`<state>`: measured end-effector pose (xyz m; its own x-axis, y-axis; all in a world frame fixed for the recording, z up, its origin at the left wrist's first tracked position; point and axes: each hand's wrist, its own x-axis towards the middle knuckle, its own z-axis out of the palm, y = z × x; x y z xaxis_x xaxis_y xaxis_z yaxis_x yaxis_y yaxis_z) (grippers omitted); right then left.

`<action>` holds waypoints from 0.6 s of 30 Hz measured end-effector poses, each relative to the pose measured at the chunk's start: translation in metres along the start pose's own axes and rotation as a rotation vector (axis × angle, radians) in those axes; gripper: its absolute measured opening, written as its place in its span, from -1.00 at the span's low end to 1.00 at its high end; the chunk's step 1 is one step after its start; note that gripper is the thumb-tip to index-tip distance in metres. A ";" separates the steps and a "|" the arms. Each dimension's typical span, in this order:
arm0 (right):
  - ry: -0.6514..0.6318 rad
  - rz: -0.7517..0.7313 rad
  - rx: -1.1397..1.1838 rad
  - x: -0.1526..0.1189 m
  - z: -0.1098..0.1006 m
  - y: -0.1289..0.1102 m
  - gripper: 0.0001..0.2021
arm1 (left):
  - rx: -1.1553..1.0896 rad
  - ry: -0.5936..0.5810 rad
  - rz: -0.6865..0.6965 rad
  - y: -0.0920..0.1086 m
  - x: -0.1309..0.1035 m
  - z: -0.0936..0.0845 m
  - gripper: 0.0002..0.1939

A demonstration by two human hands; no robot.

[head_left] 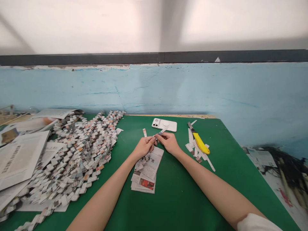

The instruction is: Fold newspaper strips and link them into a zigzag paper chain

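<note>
At the far left, printed sheets (pixel 20 158) are lying beside a heap of folded-paper chain (pixel 79 154), whose edge is spreading over the green worktop (pixel 183 199); a dragging forearm could snag its loose links. Centre-left, a short folded length (pixel 143 161) is hanging beneath your left hand (pixel 145 147), over layered newsprint pieces (pixel 146 179); a sideways tug could slide these apart. Your left grip is pinching the near end of a narrow paper strip (pixel 164 130), and your right hand (pixel 170 143) is closing its fingertips on that strip too, just in front of a white phone (pixel 168 124). Uneven pulling could tear the strip or skew its crease. At right, a yellow-handled cutter (pixel 201 142) is resting on loose strips (pixel 196 150), its blade end pointing away from you; reaching carelessly among them could bring skin against the edge.
</note>
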<state>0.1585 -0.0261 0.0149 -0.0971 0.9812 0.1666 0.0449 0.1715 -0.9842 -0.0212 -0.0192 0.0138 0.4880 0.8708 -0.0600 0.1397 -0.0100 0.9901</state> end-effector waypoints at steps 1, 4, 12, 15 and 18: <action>0.017 -0.001 -0.006 0.000 0.000 0.000 -0.56 | 0.010 0.003 0.003 0.000 0.000 0.000 -0.50; 0.108 -0.014 0.026 0.004 -0.003 0.005 -0.54 | 0.031 0.007 0.014 -0.001 0.000 0.001 -0.48; 0.345 -0.004 0.244 0.013 -0.007 0.020 -0.63 | 0.076 0.011 0.018 0.002 -0.001 0.003 -0.47; 0.294 -0.009 0.188 0.010 -0.006 0.016 -0.65 | 0.058 0.011 0.018 0.001 -0.001 0.002 -0.48; 0.095 -0.010 0.088 0.005 -0.003 0.011 -0.67 | 0.042 0.008 0.023 -0.001 -0.001 0.001 -0.49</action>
<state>0.1618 -0.0195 0.0051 -0.0024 0.9842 0.1769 -0.0430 0.1766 -0.9833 -0.0215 -0.0205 0.0126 0.4846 0.8740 -0.0364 0.1647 -0.0504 0.9851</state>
